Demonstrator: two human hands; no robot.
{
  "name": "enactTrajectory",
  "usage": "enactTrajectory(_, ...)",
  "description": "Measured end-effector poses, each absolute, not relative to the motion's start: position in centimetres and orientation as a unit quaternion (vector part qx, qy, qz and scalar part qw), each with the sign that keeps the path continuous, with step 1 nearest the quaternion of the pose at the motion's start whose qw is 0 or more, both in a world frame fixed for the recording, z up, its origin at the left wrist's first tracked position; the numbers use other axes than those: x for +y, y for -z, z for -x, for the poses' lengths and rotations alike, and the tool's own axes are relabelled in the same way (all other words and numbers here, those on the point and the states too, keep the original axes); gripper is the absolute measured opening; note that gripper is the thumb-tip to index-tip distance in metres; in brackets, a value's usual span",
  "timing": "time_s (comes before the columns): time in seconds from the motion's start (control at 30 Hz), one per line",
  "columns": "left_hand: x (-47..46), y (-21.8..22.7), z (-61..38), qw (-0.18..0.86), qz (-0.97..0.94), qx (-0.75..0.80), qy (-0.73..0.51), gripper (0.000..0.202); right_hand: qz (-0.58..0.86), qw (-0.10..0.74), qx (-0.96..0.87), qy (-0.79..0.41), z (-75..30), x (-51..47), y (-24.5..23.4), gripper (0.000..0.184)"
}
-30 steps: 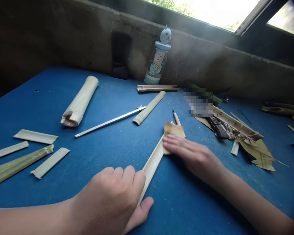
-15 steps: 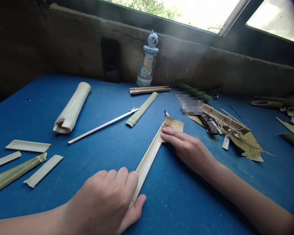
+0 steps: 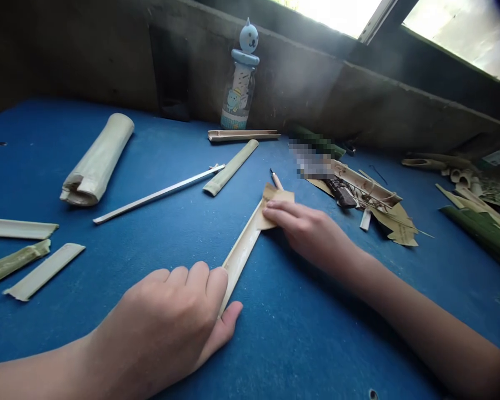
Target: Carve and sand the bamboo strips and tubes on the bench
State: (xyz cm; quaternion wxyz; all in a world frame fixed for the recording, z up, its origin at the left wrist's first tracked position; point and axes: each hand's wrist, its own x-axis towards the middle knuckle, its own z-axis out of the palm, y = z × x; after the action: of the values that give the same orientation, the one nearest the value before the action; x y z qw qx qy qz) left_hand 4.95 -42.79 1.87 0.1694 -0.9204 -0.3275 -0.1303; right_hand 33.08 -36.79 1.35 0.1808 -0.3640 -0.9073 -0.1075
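A long pale bamboo strip (image 3: 242, 248) lies diagonally on the blue table (image 3: 300, 344). My left hand (image 3: 173, 322) grips its near end, fingers curled over it and thumb beneath. My right hand (image 3: 306, 230) presses a small tan piece of sandpaper (image 3: 275, 203) with flat fingers against the strip's far end. A pencil (image 3: 275, 179) lies just beyond the sandpaper.
A bamboo tube (image 3: 96, 161), a thin slat (image 3: 158, 194) and several split bamboo pieces (image 3: 45, 269) lie to the left. A blue character bottle (image 3: 239, 83) stands by the back wall. Dry husks and a dark-handled tool (image 3: 341, 193) lie right; green bamboo (image 3: 481, 230) at far right.
The view has swung down and right. My right hand has slid the sandpaper slightly along the strip's far end. The left hand keeps its grip on the near end.
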Motion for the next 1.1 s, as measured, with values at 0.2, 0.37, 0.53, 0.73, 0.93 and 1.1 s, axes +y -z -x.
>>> enactTrajectory(0.2,-43.4,-1.6,-4.9,0.198,0.913,-0.335,0.125,0.028,0.243,0.217,-0.943,0.067,-31.7,-38.6,-1.6,0.026)
enactTrajectory(0.37,-43.7,-0.8,-5.2,0.196,0.903,-0.361,0.124,0.026,0.344,0.215,-0.911,0.079,-33.6,-36.6,-1.2,0.032)
enactTrajectory(0.53,-43.6,-0.7,-5.1,0.197,0.902,-0.361,0.134,0.027,0.226,0.205,-0.951,0.049,-32.6,-38.5,-1.4,0.029)
enactTrajectory(0.73,-43.8,-0.6,-5.0,0.203,0.903,-0.357,0.124,0.028,0.346,0.182,-0.912,0.126,-33.1,-36.8,-1.3,0.040)
enactTrajectory(0.93,-43.8,-0.8,-5.3,0.201,0.907,-0.347,0.132,0.030,0.243,0.191,-0.943,0.122,-31.8,-38.7,-1.8,0.031)
enactTrajectory(1.1,-43.8,-1.4,-5.1,0.203,0.910,-0.338,0.128,0.031,0.331,0.137,-0.920,0.161,-32.7,-37.6,-1.5,0.046)
